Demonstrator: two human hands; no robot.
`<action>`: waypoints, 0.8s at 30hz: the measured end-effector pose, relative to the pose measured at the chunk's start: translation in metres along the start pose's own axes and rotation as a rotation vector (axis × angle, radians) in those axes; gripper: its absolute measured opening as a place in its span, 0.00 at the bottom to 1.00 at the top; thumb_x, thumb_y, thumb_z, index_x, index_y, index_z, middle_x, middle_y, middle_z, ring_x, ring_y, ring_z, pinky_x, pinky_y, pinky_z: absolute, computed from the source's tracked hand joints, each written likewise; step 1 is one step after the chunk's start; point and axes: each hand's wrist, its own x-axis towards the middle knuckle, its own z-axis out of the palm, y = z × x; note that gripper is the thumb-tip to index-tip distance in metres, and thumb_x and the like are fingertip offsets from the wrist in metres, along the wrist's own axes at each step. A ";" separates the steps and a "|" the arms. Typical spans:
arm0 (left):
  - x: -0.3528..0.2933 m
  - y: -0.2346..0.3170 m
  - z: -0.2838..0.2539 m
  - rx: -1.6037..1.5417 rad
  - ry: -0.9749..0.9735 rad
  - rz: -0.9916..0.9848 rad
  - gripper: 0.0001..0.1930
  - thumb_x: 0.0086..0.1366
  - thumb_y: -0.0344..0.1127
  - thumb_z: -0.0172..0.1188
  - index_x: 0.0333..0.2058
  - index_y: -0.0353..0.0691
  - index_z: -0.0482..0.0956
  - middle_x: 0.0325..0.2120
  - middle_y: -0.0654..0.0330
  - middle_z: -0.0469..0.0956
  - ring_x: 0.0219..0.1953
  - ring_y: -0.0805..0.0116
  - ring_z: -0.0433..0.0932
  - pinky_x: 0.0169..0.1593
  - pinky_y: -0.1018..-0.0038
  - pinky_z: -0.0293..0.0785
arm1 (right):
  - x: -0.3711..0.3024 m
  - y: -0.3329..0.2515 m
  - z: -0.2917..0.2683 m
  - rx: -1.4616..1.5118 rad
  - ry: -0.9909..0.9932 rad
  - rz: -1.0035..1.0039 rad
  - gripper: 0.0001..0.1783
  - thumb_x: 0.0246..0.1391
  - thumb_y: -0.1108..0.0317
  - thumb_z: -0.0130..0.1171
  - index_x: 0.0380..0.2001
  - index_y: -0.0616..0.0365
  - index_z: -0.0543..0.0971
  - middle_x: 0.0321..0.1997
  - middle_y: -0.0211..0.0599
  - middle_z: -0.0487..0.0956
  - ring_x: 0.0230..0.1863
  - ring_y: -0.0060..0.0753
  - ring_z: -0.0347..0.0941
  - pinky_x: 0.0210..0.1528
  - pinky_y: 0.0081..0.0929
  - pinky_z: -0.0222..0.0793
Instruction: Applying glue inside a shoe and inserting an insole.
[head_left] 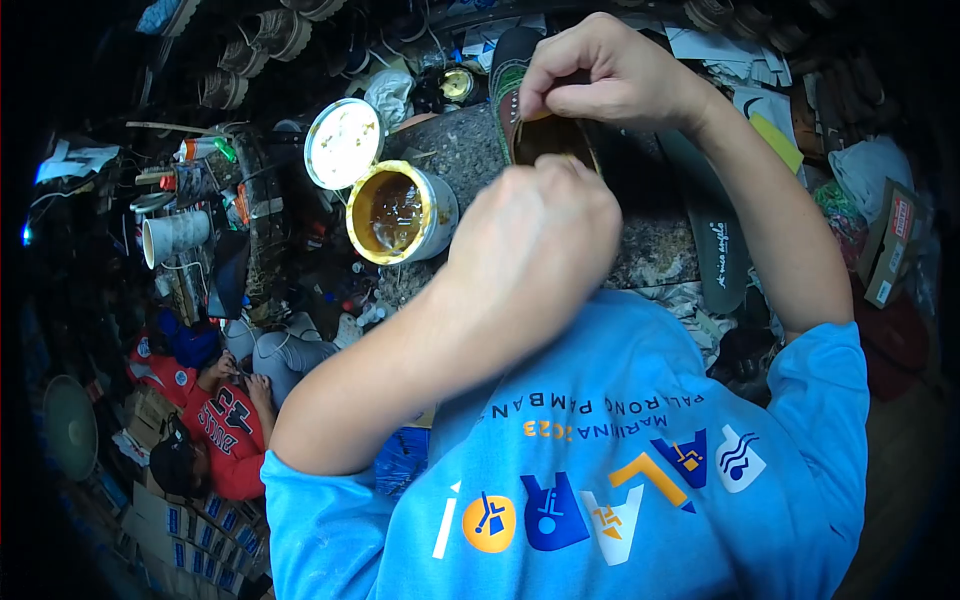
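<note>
A brown shoe (508, 112) with green trim and a dark toe lies on the worn grey bench, its toe pointing away from me. Thumb and fingers of my right hand (605, 80) are pinched on the upper edge of the shoe's opening. My left hand (545, 220) is closed in a fist over the near part of that opening; its fingers are turned away, so whatever it holds is hidden. To the left stands an uncapped white tub (440, 215) with amber glue (396, 212) inside and yellow smears round the rim. Its smeared lid (343, 143) leans behind it.
A long dark insole (722, 265) lies right of the shoe. Further right are a cardboard box (890, 245) and a plastic bag (868, 165). A white cup (175, 240) and cluttered tools lie left. Beyond them, a person in red (225, 430) sits low. Shoes (280, 35) line the far edge.
</note>
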 end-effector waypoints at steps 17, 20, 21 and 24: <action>0.043 -0.004 0.037 0.350 0.033 -0.466 0.05 0.56 0.28 0.61 0.24 0.37 0.85 0.24 0.50 0.84 0.31 0.52 0.87 0.32 0.59 0.84 | -0.001 0.001 0.012 -0.122 0.121 -0.080 0.10 0.47 0.72 0.59 0.31 0.59 0.88 0.28 0.39 0.86 0.31 0.30 0.83 0.40 0.28 0.80; 0.040 -0.006 0.034 0.362 0.017 -0.398 0.05 0.58 0.29 0.60 0.28 0.35 0.84 0.24 0.49 0.83 0.29 0.50 0.86 0.33 0.57 0.83 | -0.001 0.001 0.010 -0.135 0.102 -0.057 0.10 0.50 0.72 0.59 0.32 0.61 0.87 0.29 0.38 0.86 0.32 0.28 0.82 0.41 0.27 0.78; 0.037 -0.008 0.032 0.365 0.012 -0.398 0.05 0.58 0.29 0.60 0.28 0.35 0.84 0.24 0.49 0.83 0.29 0.50 0.86 0.33 0.57 0.83 | -0.002 0.000 0.009 -0.132 0.089 -0.033 0.10 0.52 0.72 0.59 0.33 0.63 0.86 0.30 0.38 0.86 0.33 0.26 0.82 0.41 0.25 0.77; 0.012 -0.005 0.007 0.201 0.072 -0.227 0.08 0.61 0.29 0.60 0.38 0.33 0.80 0.23 0.47 0.81 0.26 0.47 0.83 0.33 0.54 0.80 | -0.001 -0.001 0.010 -0.115 0.090 -0.013 0.10 0.52 0.71 0.59 0.33 0.63 0.86 0.30 0.37 0.86 0.32 0.25 0.81 0.40 0.25 0.76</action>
